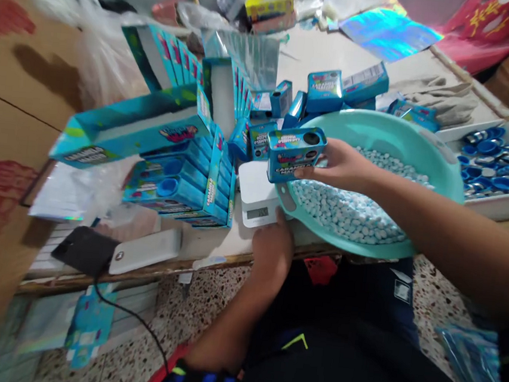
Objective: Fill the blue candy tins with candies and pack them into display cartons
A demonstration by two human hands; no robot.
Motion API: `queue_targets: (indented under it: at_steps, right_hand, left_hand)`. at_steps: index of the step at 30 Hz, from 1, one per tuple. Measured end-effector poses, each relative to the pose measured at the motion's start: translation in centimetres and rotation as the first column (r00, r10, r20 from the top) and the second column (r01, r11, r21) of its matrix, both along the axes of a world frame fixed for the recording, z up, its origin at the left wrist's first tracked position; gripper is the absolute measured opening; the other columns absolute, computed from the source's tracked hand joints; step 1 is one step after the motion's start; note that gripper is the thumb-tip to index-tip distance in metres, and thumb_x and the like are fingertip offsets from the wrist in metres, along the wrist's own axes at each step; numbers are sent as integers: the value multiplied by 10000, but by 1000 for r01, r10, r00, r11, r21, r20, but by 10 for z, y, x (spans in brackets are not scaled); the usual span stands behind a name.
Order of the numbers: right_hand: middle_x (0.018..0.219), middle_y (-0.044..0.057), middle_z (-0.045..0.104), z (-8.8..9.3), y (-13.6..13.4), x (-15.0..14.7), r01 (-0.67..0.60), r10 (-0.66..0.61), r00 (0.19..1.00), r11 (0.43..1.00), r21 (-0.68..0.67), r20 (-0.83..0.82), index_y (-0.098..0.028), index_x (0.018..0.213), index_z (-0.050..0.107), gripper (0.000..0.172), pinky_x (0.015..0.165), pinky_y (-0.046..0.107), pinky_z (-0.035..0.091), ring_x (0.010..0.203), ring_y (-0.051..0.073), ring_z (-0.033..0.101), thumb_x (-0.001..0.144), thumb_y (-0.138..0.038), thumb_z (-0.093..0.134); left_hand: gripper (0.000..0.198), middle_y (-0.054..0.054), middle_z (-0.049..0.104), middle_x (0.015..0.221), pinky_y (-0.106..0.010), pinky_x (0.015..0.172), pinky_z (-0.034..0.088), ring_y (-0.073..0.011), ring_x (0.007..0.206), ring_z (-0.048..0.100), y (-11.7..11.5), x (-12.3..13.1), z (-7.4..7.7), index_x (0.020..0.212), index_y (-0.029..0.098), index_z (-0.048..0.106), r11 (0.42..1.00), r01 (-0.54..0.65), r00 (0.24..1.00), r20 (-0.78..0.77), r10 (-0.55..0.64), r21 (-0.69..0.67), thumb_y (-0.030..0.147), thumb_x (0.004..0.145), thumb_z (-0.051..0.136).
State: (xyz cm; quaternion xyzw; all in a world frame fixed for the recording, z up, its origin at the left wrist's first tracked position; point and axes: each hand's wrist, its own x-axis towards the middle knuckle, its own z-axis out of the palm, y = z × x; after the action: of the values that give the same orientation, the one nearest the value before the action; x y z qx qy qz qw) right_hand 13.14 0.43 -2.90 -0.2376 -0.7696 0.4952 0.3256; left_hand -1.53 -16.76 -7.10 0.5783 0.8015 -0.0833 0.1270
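Blue box [290, 159] held over white scale [253, 186], near front edge of desk [225, 243]; right hand [345, 167], fingers grasping box's right end. Left hand [272, 248] beside scale; whether fingers clenched, cannot tell. Box probably light, stiff, slippery; best gripped across opposite faces.

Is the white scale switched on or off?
On: dark digits show on the display of the white scale, though too blurred to read surely.
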Motion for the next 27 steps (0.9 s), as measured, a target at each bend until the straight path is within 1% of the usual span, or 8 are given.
queue_targets:
  at_steps: [5, 9, 13, 18, 21, 24, 25, 27]
  right_hand:
    - [1091, 107, 709, 6, -22, -3, 79, -78, 995, 997, 18, -60, -192, 1150, 706, 510, 900, 457, 590, 1033, 311, 660, 781, -515, 848]
    - [1251, 99, 636, 4, -38, -5, 257, -272, 948, 960, -110, -162, -301, 1415, 537, 735, 845, 431, 628, 1044, 311, 673, 779, -470, 863]
    - [1277, 91, 605, 8, -29, -7, 261, -311, 921, 940, -222, -235, -340, 1500, 394, 886, 780, 404, 639, 992, 286, 697, 756, -387, 872]
    - [1081, 62, 631, 21, -18, -3, 283, -275, 933, 959, 0, -233, -230, 1169, 588, 482, 718, 362, 563, 927, 234, 640, 762, -351, 814]
    - [891, 27, 584, 28, -21, 0, 362, -323, 921, 917, 170, -220, -211, 893, 549, 303, 670, 343, 467, 804, 187, 545, 736, -305, 791]
    - [789, 4, 500, 40, -23, -8, 376, -323, 920, 887, 268, -221, -212, 749, 400, 364, 666, 328, 385, 750, 158, 446, 724, -257, 760]
    - [776, 1, 479, 46, -22, -15, 362, -307, 927, 883, 300, -215, -212, 730, 364, 389, 674, 324, 365, 750, 153, 426, 725, -242, 751]
    - [743, -6, 437, 58, -18, -35, 308, -264, 950, 880, 361, -166, -210, 700, 319, 426, 679, 319, 326, 743, 145, 388, 724, -211, 744]
  left_hand:
    - [641, -144, 764, 988, -344, 731, 562, -277, 881, 751, -18, -15, -5, 1596, 165, 336, 1000, -11, 991, 137, 11, 3, 353, 985, 388]
    - [666, -122, 770, 1000, -337, 720, 541, -267, 887, 750, -28, -21, 3, 1620, 234, 313, 993, -36, 969, 238, 62, -113, 271, 957, 371]
    - [656, -144, 764, 1051, -363, 765, 548, -292, 927, 748, -13, -22, 13, 1624, 246, 312, 986, -27, 977, 205, 60, -163, 245, 969, 327]
    - [571, -115, 764, 1042, -315, 783, 534, -240, 911, 731, -14, -29, 6, 1564, 259, 431, 998, -42, 981, 190, 33, 42, 302, 998, 371]
    - [499, -94, 759, 1113, -310, 809, 512, -214, 962, 715, -33, -34, -8, 1479, 290, 543, 974, 68, 987, 126, -96, 216, 277, 1004, 391]
    - [430, -87, 746, 888, -305, 756, 459, -185, 854, 682, -45, -26, -16, 1274, 257, 701, 869, 392, 911, 6, -413, 303, 249, 1019, 355]
    - [409, -66, 730, 829, -295, 729, 438, -172, 819, 667, -44, -18, -15, 1210, 275, 724, 802, 514, 841, 4, -540, 306, 262, 1024, 360]
    - [361, -23, 729, 848, -270, 694, 412, -150, 825, 654, -32, 6, -11, 1116, 315, 736, 588, 743, 607, 46, -793, 320, 297, 1029, 386]
